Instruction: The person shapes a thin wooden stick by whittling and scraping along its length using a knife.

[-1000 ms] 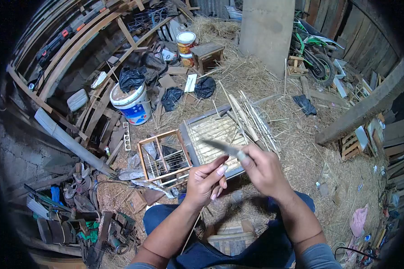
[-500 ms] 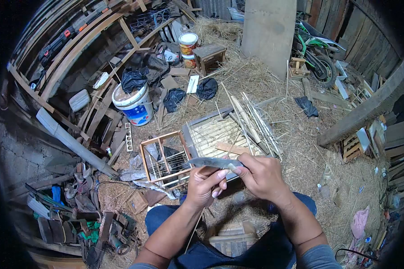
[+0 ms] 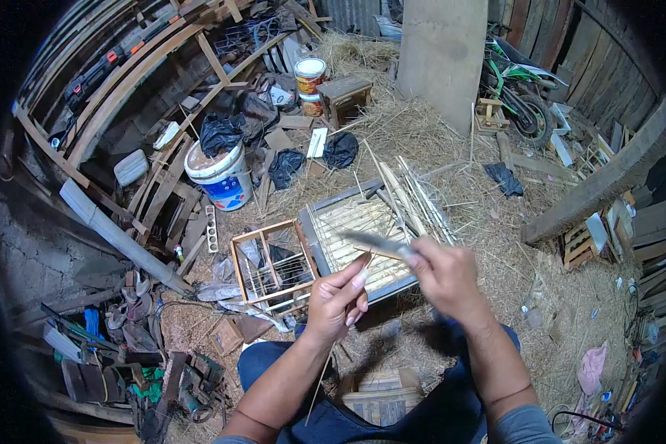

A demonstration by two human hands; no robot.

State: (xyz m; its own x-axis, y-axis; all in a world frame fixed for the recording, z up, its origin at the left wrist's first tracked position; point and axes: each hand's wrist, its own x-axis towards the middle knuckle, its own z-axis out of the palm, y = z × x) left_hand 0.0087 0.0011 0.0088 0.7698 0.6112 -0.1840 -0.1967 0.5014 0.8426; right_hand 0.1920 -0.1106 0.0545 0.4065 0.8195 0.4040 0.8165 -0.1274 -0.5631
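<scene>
My right hand (image 3: 449,277) grips a knife (image 3: 370,241) by its handle. Its blade is smeared by motion and points left, above and apart from the fingers of my other hand. Pinched in my left hand (image 3: 334,302) is a thin bamboo strip (image 3: 319,385), whose long lower part hangs down past my wrist. Beyond both hands lies a low table (image 3: 308,235) bearing pale slats, with a bundle of split sticks (image 3: 411,194) across its far right part. To the left of it stands a wooden frame (image 3: 238,266) with thin rods across it.
A white bucket (image 3: 226,181) with a black bag on top stands at the back left, near a small wooden stool (image 3: 345,89). A slanted wooden post (image 3: 599,181) rises at the right. A motorbike (image 3: 522,96) is parked behind it. Straw covers the floor.
The knife has lifted away from my left hand, and my right hand has moved to the right with it. My left hand stays nearly in place with the strip.
</scene>
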